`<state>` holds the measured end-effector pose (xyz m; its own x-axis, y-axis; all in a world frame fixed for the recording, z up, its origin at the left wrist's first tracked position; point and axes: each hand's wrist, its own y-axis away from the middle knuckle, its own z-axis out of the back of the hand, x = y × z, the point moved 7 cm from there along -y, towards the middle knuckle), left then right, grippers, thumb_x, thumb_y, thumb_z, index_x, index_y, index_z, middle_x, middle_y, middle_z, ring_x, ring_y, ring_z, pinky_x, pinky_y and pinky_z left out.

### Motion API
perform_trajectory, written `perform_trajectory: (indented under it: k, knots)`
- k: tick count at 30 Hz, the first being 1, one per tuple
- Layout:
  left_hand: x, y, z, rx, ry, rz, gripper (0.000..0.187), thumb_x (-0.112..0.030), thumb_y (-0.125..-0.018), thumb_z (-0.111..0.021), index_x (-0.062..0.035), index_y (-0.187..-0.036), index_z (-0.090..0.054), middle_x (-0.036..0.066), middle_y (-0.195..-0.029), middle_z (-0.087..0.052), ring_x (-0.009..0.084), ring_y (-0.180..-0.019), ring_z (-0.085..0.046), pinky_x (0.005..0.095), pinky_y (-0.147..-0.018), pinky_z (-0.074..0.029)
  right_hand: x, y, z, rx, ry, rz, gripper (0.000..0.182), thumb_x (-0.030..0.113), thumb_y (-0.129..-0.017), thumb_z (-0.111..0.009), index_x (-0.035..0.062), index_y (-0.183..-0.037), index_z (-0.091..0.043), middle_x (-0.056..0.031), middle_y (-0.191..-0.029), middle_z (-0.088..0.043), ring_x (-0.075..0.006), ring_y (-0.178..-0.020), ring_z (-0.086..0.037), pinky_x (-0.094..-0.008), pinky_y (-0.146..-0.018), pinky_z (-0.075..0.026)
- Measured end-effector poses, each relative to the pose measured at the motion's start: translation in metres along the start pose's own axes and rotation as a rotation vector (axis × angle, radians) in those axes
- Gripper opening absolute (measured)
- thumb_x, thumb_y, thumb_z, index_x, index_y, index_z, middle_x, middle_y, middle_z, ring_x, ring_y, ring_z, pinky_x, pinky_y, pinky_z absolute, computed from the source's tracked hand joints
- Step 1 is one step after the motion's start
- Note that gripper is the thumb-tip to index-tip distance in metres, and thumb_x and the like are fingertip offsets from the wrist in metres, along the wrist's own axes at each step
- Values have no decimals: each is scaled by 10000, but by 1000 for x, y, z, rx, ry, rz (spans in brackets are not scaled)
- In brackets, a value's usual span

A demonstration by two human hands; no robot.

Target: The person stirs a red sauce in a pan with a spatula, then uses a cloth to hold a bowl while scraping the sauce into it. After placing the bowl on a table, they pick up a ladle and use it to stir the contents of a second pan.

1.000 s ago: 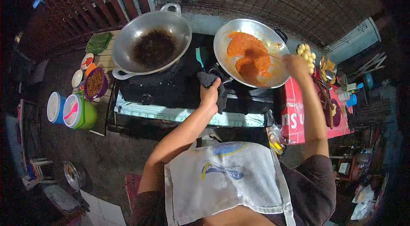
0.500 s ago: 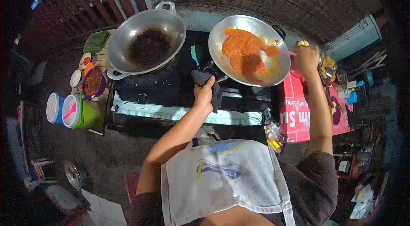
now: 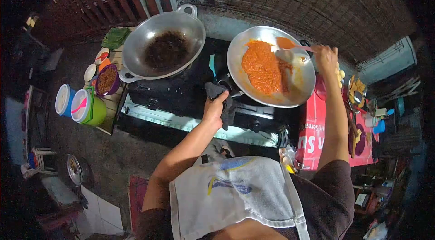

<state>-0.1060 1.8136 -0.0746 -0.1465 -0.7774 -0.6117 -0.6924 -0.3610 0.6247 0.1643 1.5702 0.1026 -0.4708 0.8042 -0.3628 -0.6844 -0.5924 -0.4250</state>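
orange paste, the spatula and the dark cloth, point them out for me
orange paste (image 3: 263, 68), head view, middle of the mound in the right wok
spatula (image 3: 285, 43), head view, its paste-covered blade
dark cloth (image 3: 216, 90), head view, the fold above the left hand

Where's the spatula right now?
In the head view, the spatula is in the right hand, its blade at the far rim of the right wok, above the orange paste.

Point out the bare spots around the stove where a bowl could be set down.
The dark stove top between the empty wok and the left hand on its cloth is bare. The pale front ledge is free too. Crowded: the left side board with bowls, and the red table right of the paste wok.
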Motion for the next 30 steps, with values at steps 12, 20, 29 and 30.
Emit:
perform_trajectory:
  k: [12, 20, 29, 30]
  knots:
    - [7, -6, 1, 34, 30, 34, 188, -157, -746, -657, -82, -881, -549, 52, -760, -563, 203, -667, -564, 357, -591, -477, -4, -11, 2, 50, 39, 70, 187, 204, -723, -572, 236, -883, -662, 57, -924, -638, -146, -779, -555, -355, -725, -351]
    - [8, -5, -1, 72, 40, 63, 331, -141, -739, -659, -106, -1019, -484, 41, -919, -542, 194, -797, -557, 368, -664, -493, 4, 16, 40, 148, -100, 58, 210, 350, -764, -552, 190, -810, -679, -74, -719, -633, -222, -709, -605, -354, -772, -359]
    - [6, -3, -5, 57, 93, 37, 190, -166, -739, -668, -79, -872, -564, 46, -801, -574, 202, -702, -571, 366, -619, -478, 23, 38, 20, 211, 125, 2, 159, 198, -733, -513, 188, -776, -666, -85, -676, -625, -246, -659, -619, -370, -651, -474]
    - [8, -5, -3, 64, 83, 41, 195, -173, -738, -669, -78, -872, -564, 47, -803, -576, 202, -705, -571, 368, -622, -479, 28, 40, 45, 35, -12, 33, 132, 190, -727, -524, 158, -716, -651, -67, -648, -617, -227, -640, -619, -359, -611, -472]
